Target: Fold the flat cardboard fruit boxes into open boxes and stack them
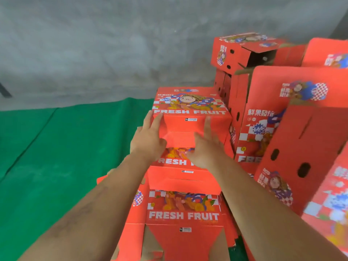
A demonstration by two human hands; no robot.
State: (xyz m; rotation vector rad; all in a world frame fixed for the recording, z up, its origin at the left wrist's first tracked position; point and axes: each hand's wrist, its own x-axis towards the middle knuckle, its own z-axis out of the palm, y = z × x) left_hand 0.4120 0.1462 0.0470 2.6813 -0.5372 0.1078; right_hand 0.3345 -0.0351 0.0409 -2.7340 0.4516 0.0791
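green mat [56, 147] lying at left; left hand [148, 140] and right hand [204, 147] both released, straight fingers pressing the near face of the top fruit box [190, 108], which is sitting on the red stack [184, 208]; more folded boxes [282, 102] leaning at right

Both bare forearms reach forward and slightly inward from the bottom corners of the head view. The left hand [148, 138] is flat, fingers straight and pointing away, fingertips laid on red cardboard. The right hand [205, 146] lies just beside it, palm down, fingers extended, likewise pressing flat.
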